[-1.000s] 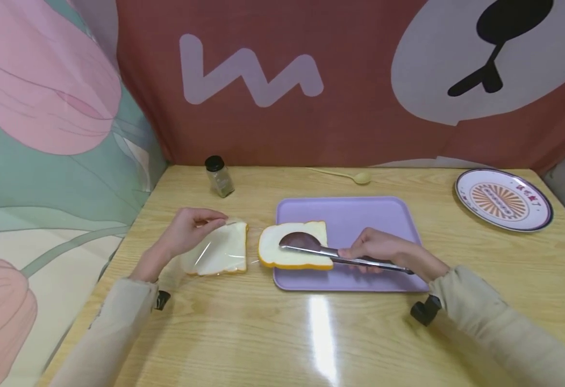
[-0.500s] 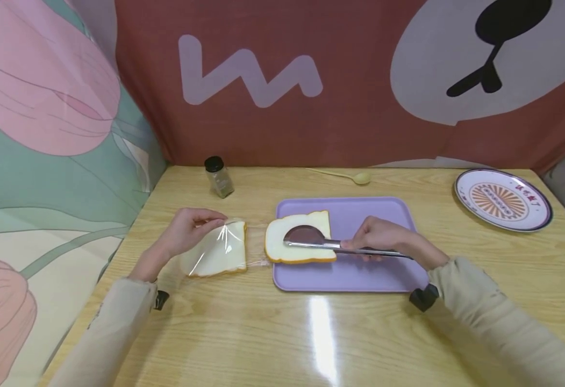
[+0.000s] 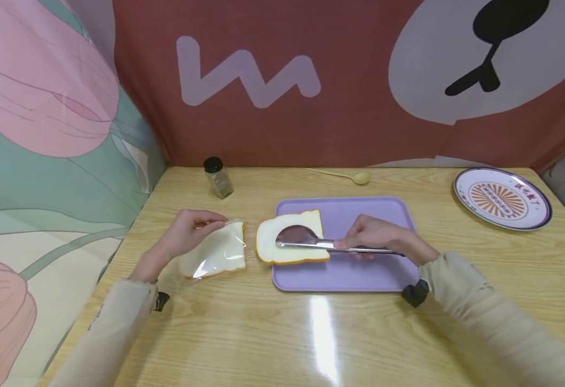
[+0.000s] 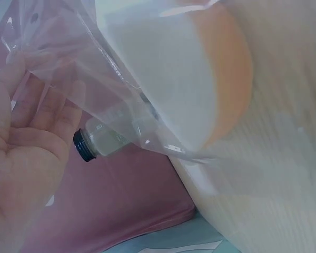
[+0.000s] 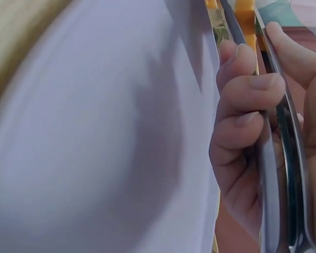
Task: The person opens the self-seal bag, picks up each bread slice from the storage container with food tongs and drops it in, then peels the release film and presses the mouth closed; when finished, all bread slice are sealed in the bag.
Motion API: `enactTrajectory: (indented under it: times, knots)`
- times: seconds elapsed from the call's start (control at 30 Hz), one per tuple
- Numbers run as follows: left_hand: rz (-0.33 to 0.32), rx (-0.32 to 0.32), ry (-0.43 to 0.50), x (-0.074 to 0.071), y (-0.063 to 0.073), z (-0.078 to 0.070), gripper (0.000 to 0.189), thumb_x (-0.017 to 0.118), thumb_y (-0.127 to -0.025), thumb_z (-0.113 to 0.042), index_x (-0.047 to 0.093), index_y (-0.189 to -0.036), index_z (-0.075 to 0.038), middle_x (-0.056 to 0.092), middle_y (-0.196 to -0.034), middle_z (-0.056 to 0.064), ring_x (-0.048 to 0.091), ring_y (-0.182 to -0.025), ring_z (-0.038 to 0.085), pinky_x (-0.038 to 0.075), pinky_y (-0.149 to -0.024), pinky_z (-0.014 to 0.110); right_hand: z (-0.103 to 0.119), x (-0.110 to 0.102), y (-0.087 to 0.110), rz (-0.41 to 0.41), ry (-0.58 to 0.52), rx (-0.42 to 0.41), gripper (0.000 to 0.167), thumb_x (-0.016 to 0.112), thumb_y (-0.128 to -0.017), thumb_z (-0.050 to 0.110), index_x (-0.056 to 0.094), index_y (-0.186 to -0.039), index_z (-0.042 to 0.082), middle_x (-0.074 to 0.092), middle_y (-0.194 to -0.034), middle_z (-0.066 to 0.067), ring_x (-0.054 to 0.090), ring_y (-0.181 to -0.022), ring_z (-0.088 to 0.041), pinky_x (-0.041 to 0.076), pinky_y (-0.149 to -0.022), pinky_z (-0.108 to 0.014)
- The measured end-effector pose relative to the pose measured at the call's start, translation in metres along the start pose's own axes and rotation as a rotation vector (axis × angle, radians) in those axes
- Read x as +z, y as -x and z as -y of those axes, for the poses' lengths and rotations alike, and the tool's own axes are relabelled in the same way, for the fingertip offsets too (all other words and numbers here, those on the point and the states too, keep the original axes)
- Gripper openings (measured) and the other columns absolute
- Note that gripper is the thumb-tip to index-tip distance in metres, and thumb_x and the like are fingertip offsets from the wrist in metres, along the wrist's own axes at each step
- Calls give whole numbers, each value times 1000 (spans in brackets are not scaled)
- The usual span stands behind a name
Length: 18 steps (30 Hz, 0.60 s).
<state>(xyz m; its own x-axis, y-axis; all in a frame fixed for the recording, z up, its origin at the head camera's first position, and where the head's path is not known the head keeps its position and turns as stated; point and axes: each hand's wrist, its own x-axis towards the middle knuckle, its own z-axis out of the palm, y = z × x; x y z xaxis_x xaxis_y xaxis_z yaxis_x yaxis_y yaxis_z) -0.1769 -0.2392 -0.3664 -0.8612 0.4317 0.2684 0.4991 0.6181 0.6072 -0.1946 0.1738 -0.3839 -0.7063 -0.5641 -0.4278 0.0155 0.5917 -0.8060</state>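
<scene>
From where I'm standing, the person seems to be bagging sliced bread, and the step in hand looks like bringing a second slice up to the bag. The left hand (image 3: 192,234) is pinching the upper edge of the clear bag (image 3: 208,267) between thumb and fingers. One slice, the left one (image 3: 225,243), is lying on the table (image 3: 243,322) under that shiny film, well inside it as far as I can judge.

The right hand (image 3: 374,236) is gripping the tongs (image 3: 328,245), fingers curled round the arms, and the tongs are clamping the right slice (image 3: 297,256). That slice is sitting over the left side of the purple tray (image 3: 345,277), its rounded end jutting past the rim toward the bag. Whether it is touching the tray, I cannot tell. A narrow gap is separating the two slices, and the bag's mouth is hard to make out there.

To my mind, the next move is calling for the left hand to be lifting the film's edge wider while the tongs are guiding the slice in level. The thin plastic could be snagging on the crust.

Behind all this, a jar (image 3: 219,179), a spoon (image 3: 359,178) and a plate (image 3: 502,199) are standing by.
</scene>
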Motion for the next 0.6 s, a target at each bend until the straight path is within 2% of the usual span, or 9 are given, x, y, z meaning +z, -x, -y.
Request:
enactTrajectory:
  times: [0.23,0.43,0.6]
  knots:
    - [-6,-5,29,2,0,0,12,69,-86,0,74,-97,1,73,-94,11,67,-88,17,56,-70,23,2,14,-9,31,-49,-33,47,70,-87,33,65,-64,-7,55,-48,-2,44,-39,-9,37,-41,-21]
    - [-1,-32,46,2,1,1,12,68,-87,0,73,-98,3,73,-95,12,67,-88,19,57,-70,24,1,25,-14,46,-123,-16,44,71,-87,34,68,-68,-5,57,-50,-2,43,-38,-8,37,-39,-20]
    - [-25,-51,26,2,1,-1,13,67,-89,-3,74,-98,2,72,-96,13,67,-91,23,57,-70,29,-2,26,-10,73,-174,12,40,70,-88,31,69,-68,-4,56,-49,-1,43,-37,-8,36,-39,-19]
